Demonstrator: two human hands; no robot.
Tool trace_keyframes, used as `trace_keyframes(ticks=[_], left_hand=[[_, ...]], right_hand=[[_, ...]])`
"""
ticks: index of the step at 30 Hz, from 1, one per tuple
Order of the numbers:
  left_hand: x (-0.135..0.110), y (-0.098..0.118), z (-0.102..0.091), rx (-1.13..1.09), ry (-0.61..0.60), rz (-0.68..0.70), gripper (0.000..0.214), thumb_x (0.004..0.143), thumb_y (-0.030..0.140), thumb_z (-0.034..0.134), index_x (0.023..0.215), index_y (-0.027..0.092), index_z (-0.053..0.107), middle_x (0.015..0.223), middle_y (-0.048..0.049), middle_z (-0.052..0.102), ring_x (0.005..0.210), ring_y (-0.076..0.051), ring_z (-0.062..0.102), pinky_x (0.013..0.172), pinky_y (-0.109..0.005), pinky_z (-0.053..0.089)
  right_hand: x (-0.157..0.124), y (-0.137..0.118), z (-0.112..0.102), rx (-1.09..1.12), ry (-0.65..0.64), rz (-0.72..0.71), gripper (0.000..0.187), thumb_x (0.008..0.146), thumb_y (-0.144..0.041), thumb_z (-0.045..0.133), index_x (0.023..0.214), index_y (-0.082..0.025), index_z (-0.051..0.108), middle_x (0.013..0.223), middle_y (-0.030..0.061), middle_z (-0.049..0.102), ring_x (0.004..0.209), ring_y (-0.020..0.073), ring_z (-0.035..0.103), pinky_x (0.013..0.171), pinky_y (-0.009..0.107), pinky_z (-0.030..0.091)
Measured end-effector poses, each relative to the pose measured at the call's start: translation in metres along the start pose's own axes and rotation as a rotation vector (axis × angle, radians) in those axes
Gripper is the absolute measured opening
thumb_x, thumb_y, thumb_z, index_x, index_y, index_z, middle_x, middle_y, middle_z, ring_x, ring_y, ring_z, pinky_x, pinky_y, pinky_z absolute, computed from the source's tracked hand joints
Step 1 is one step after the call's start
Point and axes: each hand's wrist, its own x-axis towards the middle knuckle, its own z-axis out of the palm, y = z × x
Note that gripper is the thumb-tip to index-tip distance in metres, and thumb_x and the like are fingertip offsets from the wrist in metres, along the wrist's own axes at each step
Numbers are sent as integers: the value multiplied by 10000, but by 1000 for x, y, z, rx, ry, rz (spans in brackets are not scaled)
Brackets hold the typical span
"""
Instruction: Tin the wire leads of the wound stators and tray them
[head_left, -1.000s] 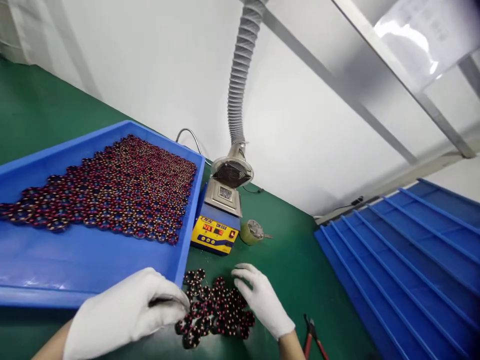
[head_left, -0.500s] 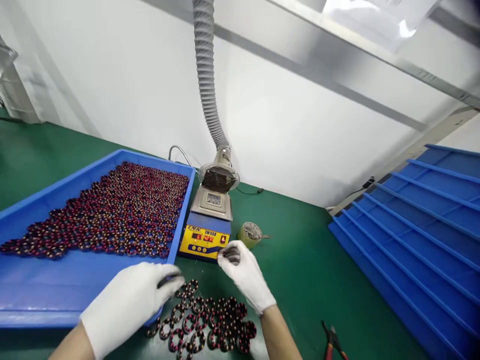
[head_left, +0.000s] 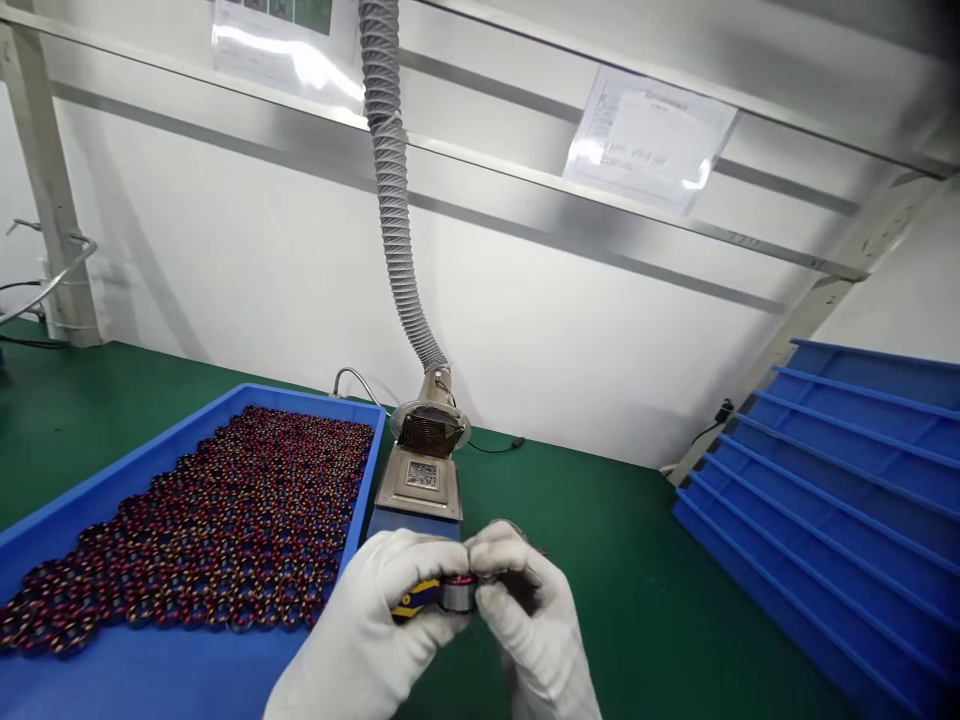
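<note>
A small stator ring [head_left: 457, 594] with a grey metal side and dark, reddish edges is held up between my two gloved hands. Thumb and fingers of my left hand [head_left: 367, 630] close on it from the left. From the right, the bent fingertips of my right hand [head_left: 540, 620] pinch at its edge; the exact contact is partly hidden. Many similar rings [head_left: 262, 520] lie packed in a blue tray [head_left: 71, 492] at left. Behind my hands stands a bench machine [head_left: 420, 490], its yellow front panel mostly covered by my left hand.
A grey corrugated hose [head_left: 394, 200] drops to a round fan hood [head_left: 429, 430] above the machine. Stacked blue trays [head_left: 817, 500] lean at right on the green bench [head_left: 600, 530]. Paper sheets [head_left: 649, 140] hang on the metal rack above. A thin cable lies by the wall.
My hands, apart before, have come together at the stator ring in front of the machine. The view has tilted up, so the loose rings and pliers in the foreground are out of frame.
</note>
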Motion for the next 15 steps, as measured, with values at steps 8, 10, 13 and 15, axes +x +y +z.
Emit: trace_keyframes(ticks=[8,10,13,15], left_hand=[[-6,-6,-5,251,96,209,270,810,35,543,1053,153,560,1006,-45,646,953,-169,535,817,-317,424],[-7,-6,-6,306,123,197,262,817,62,569,1061,157,565,1032,-53,635,1013,-193,502,850,-343,405],[-4,-6,-8,299,119,168,278,846,86,553,1109,175,557,1039,-50,633,1017,-193,500,847,-343,414],[-3,-6,-10,213,76,128,297,869,137,557,1160,198,542,1055,-41,640,1012,-182,519,864,-329,429]], right_hand=[[2,5,13,523,181,228,127,781,-333,709,762,-213,670,765,-7,566,764,122,540,776,237,465],[-1,9,15,484,144,277,205,728,-349,758,861,-210,687,853,25,621,828,151,571,793,256,470],[-5,19,18,481,89,383,320,660,-363,810,915,-206,697,870,56,662,831,185,608,798,303,481],[-6,25,20,464,125,405,295,650,-348,822,877,-200,705,836,51,673,798,178,620,802,304,485]])
